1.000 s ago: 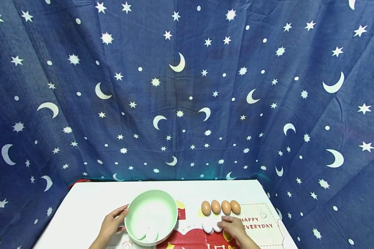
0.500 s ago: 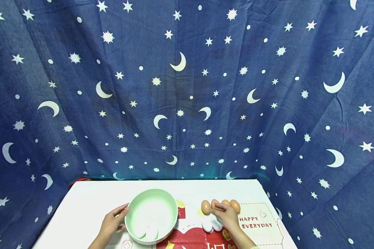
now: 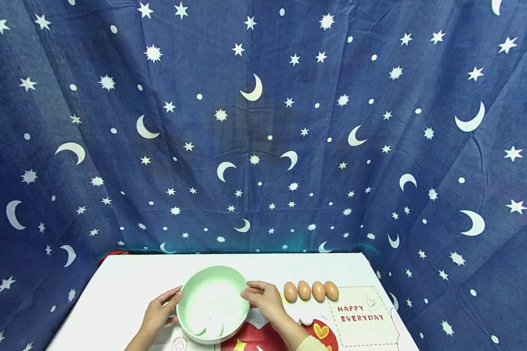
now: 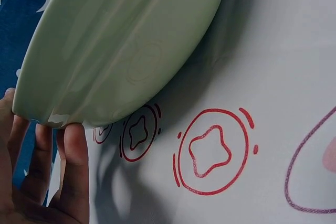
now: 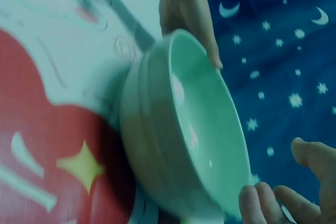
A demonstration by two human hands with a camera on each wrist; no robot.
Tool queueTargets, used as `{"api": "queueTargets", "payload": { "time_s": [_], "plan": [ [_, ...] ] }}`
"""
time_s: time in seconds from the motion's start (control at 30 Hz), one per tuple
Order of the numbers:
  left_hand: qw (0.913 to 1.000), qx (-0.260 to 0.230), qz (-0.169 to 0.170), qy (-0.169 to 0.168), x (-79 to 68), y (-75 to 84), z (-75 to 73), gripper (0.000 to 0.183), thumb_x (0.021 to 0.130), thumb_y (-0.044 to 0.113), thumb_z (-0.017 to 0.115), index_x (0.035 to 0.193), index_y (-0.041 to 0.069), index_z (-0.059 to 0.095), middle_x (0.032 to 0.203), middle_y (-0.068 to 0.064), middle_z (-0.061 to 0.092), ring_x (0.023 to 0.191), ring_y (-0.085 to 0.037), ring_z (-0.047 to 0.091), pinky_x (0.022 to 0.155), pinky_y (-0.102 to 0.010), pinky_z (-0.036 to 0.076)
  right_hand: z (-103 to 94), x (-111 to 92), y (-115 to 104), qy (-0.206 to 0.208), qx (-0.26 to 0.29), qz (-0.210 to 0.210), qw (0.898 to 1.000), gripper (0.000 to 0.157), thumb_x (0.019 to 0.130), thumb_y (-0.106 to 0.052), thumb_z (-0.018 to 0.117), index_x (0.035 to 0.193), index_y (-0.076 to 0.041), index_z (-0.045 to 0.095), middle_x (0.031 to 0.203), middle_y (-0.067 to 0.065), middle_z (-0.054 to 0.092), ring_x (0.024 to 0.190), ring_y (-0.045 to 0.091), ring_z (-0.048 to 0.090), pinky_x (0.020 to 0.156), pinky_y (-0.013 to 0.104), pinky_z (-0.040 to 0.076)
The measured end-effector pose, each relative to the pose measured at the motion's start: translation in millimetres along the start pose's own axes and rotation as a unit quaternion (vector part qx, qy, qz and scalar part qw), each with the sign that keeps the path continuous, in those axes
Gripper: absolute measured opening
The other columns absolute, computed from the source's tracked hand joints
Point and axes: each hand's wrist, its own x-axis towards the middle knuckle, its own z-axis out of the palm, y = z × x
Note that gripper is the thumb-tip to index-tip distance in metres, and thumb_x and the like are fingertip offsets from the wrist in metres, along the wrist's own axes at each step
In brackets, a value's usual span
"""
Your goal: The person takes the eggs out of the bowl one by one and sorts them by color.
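Observation:
A pale green bowl [image 3: 215,285] stands left of the middle in the head view, with two white eggs [image 3: 214,328] near its front side. My left hand [image 3: 156,311] grips the bowl's left edge. In the left wrist view, the fingers [image 4: 74,142] sit under the bowl's wall. My right hand [image 3: 265,298] is at the right rim. The right wrist view has its fingers [image 5: 252,205] right by the rim, the thumb spread away and nothing pinched between. On the table another white egg [image 3: 306,320] shows beside my right forearm, which covers the spot to its left.
Several brown eggs [image 3: 318,291] lie in a row right of my right hand. The white tablecloth [image 3: 153,270] carries red prints and lettering. A blue curtain [image 3: 263,126] with moons and stars hangs behind and along both sides of the table.
My right hand has left the white eggs on the table, lifted over the brown eggs' row and moved left to the bowl's right rim. The left hand has stayed on the bowl.

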Motion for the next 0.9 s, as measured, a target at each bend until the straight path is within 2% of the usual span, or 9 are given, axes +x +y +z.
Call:
{"api": "queueTargets", "payload": {
  "time_s": [0.23,0.37,0.5,0.6,0.7,0.8,0.9],
  "plan": [
    [0.9999,0.008,-0.009,-0.003,-1.2,2.2,-0.1,0.065,0.089,0.045,0.070,0.137,0.003,0.055,0.127,-0.022,0.060,0.080,-0.014,0.064,0.060,-0.030,0.061,39.0,0.8,-4.9,-0.031,-0.025,0.017,0.999,0.038,0.080,-0.013,0.079,0.109,0.010,0.069,0.092,0.014,0.075,0.085,0.019,0.071,0.072,0.030,0.062],
    [0.9999,0.006,-0.014,-0.002,-1.2,2.7,0.0,0.066,0.089,0.045,0.070,0.137,0.003,0.055,0.125,-0.021,0.061,0.082,-0.014,0.064,0.062,-0.031,0.062,54.5,2.1,-3.1,-0.037,-0.041,0.032,0.998,0.036,0.078,-0.014,0.082,0.105,0.008,0.071,0.090,0.011,0.075,0.084,0.017,0.071,0.069,0.029,0.061],
    [0.9999,0.005,-0.016,-0.002,-0.4,1.3,0.2,0.067,0.088,0.046,0.071,0.137,0.004,0.055,0.125,-0.020,0.060,0.080,-0.015,0.064,0.062,-0.031,0.062,65.5,3.7,2.0,-0.051,-0.083,0.041,0.994,0.039,0.076,-0.016,0.085,0.103,0.007,0.072,0.090,0.011,0.075,0.087,0.020,0.072,0.074,0.031,0.062],
    [0.9998,0.006,-0.016,-0.003,0.1,-0.3,0.5,0.067,0.088,0.047,0.070,0.138,0.004,0.055,0.125,-0.020,0.060,0.077,-0.014,0.064,0.061,-0.031,0.061,70.6,4.0,4.9,-0.066,-0.145,0.036,0.987,0.042,0.075,-0.020,0.087,0.101,0.008,0.072,0.090,0.013,0.075,0.089,0.022,0.072,0.079,0.033,0.061],
    [0.9999,0.005,-0.013,-0.002,0.5,-1.4,0.4,0.065,0.089,0.045,0.071,0.137,0.005,0.056,0.125,-0.019,0.061,0.077,-0.014,0.064,0.061,-0.031,0.061,73.7,4.4,4.0,-0.079,-0.214,0.022,0.973,0.045,0.073,-0.024,0.089,0.098,0.009,0.073,0.086,0.013,0.074,0.084,0.020,0.070,0.077,0.032,0.060],
    [0.9999,0.002,-0.010,-0.001,1.0,-0.7,0.1,0.064,0.089,0.044,0.071,0.137,0.004,0.056,0.123,-0.018,0.062,0.079,-0.015,0.064,0.060,-0.031,0.061,75.9,4.8,0.8,-0.083,-0.257,0.019,0.963,0.045,0.071,-0.026,0.090,0.095,0.008,0.073,0.082,0.010,0.072,0.079,0.016,0.065,0.073,0.030,0.058],
    [0.9999,0.001,-0.010,-0.004,1.5,0.6,0.0,0.066,0.088,0.045,0.071,0.137,0.004,0.056,0.122,-0.017,0.062,0.081,-0.015,0.065,0.060,-0.031,0.062,79.2,5.1,-0.8,-0.084,-0.286,0.026,0.954,0.044,0.069,-0.027,0.091,0.093,0.006,0.074,0.082,0.009,0.071,0.080,0.017,0.064,0.076,0.029,0.057]
  ]
}}
